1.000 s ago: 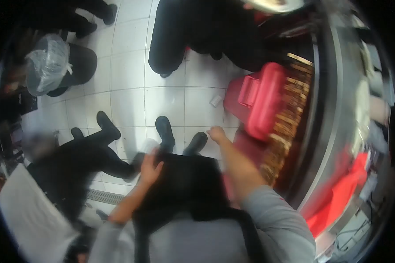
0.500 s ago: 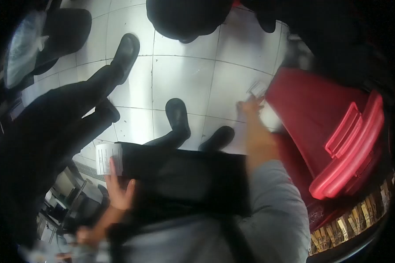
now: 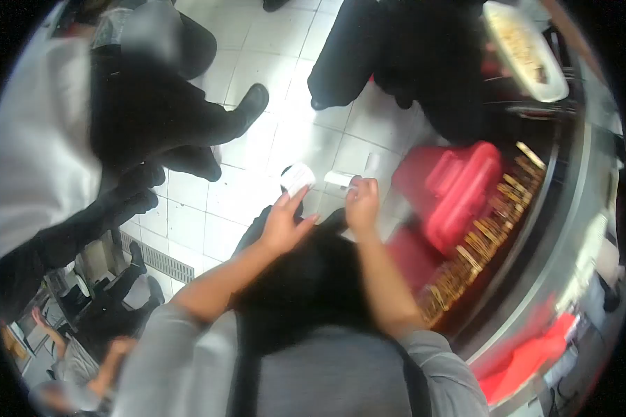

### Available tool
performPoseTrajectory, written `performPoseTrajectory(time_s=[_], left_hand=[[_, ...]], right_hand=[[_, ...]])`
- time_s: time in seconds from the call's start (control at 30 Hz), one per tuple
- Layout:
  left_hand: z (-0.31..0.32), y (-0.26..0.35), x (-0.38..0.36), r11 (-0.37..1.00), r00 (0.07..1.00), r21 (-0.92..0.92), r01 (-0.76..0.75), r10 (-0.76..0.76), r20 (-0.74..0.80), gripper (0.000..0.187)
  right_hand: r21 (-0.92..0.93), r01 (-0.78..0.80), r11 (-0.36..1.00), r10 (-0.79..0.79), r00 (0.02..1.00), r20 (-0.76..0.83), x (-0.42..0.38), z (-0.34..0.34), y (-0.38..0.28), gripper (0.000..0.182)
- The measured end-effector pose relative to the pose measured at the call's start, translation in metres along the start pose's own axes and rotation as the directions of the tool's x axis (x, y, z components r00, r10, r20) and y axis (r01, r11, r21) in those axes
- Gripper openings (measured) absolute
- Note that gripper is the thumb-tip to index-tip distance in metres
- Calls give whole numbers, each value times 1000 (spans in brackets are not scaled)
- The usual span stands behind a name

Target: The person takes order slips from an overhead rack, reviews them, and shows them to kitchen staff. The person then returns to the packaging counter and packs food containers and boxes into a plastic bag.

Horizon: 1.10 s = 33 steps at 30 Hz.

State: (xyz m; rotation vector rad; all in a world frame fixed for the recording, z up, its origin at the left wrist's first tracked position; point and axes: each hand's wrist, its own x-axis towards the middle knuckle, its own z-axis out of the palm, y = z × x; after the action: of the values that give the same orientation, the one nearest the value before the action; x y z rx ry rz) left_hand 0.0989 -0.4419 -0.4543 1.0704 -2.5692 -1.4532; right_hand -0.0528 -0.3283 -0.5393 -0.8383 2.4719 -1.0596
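Observation:
In front of my apron, my left hand [image 3: 285, 226] holds a white printed paper slip [image 3: 298, 178] at its fingertips, thumb spread away. Just to the right, my right hand [image 3: 363, 203] is closed, its fingers pinching a small white strip [image 3: 339, 178] that looks like paper. A short gap separates the two white pieces. Another pale piece [image 3: 377, 164] shows just beyond my right hand, too blurred to name. The print on the slip cannot be read.
A red plastic bin [image 3: 442, 182] with a handle stands to my right, beside a row of tan pieces [image 3: 480, 243] along a curved counter edge. A white tray of food [image 3: 523, 50] is at upper right. Several people in dark trousers [image 3: 167, 104] stand close on the tiled floor.
My left hand has come from the far left to the middle with the slip. My right hand has drawn back from beside the red bin, bringing the white strip near the slip. The view has shifted.

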Motion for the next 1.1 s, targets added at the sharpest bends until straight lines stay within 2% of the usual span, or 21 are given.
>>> performPoseTrajectory(time_s=[0.07, 0.1, 0.17, 0.27, 0.3, 0.4, 0.43, 0.47, 0.53, 0.57, 0.6, 0.63, 0.67, 0.7, 0.73, 0.8, 0.83, 0.87, 0.93, 1.0, 1.1], left_hand=[[-10, 36, 12, 973, 991, -190, 130, -132, 1, 62], [-13, 52, 11, 875, 971, -427, 229, -237, 36, 60], [-17, 76, 7, 497, 901, -781, 379, -389, 190, 57], [-10, 64, -10, 288, 852, -856, 429, -446, 276, 84], [-5, 53, -16, 319, 820, -807, 497, -477, 317, 78], [16, 41, -22, 211, 850, -836, 507, -286, 443, 64], [32, 23, -18, 222, 832, -852, 475, -430, 351, 47], [33, 21, -11, 198, 806, -876, 441, -518, 288, 45], [56, -45, -10, 119, 739, -884, 453, -604, 298, 37], [55, -57, -11, 194, 696, -866, 461, -685, 217, 28], [50, -73, -14, 412, 736, -776, 479, -669, 99, 25], [46, -107, -21, 603, 738, -540, 586, -673, 50, 27], [37, -112, -24, 663, 791, -555, 502, -611, -14, 30], [31, -138, -35, 770, 821, -371, 519, -570, -34, 32], [38, -166, -47, 756, 831, -444, 481, -554, -42, 31], [17, -148, -38, 783, 829, -353, 512, -559, -36, 30], [16, -161, -38, 851, 883, -329, 409, -460, -95, 30], [8, -168, -36, 836, 863, -275, 475, -504, -39, 32], [-4, -174, -23, 833, 839, -249, 494, -532, -116, 25], [-9, -195, -21, 838, 846, -313, 448, -510, -154, 25], [-14, -212, -17, 865, 853, -272, 421, -480, -206, 25]], right_hand=[[-7, 86, 996, -86, 996, -35, -6, -43, -67, 22], [7, 118, 993, -118, 993, 5, -13, -61, -95, 24], [42, 174, 984, -177, 981, 81, -25, -85, -133, 29], [47, 93, 995, -88, 990, -109, -15, -91, -134, 38], [-29, 22, 999, -25, 995, -96, -7, -89, -119, 36], [191, -140, 972, 104, 977, 186, -22, -50, -94, 26], [55, 85, 995, -97, 956, 276, -36, -38, -85, 25], [128, -176, 976, 107, 900, 422, -49, -19, -79, 25], [234, -349, 908, 144, 782, 607, -65, 6, -76, 25], [300, -208, 931, -15, 799, 601, -66, 15, -63, 26], [370, -65, 927, -177, 794, 582, -64, 23, -48, 27], [438, 77, 896, -335, 765, 551, -61, 32, -31, 29], [420, -2, 907, -248, 805, 539, -50, 48, -4, 37], [244, 29, 969, -146, 867, 476, -39, 69, 31, 37], [240, -154, 959, 32, 895, 445, -37, 110, 98, 38], [77, -322, 944, 265, 875, 405, -5, 141, 189, 38], [-166, -208, 964, 258, 883, 391, 6, 157, 244, 42], [-347, -308, 886, 437, 808, 396, 17, 165, 279, 44], [-574, -375, 728, 646, 655, 392, 46, 179, 335, 48], [-682, -357, 638, 739, 533, 412, 66, 185, 350, 50], [-705, -252, 663, 679, 600, 423, 63, 226, 433, 68]])
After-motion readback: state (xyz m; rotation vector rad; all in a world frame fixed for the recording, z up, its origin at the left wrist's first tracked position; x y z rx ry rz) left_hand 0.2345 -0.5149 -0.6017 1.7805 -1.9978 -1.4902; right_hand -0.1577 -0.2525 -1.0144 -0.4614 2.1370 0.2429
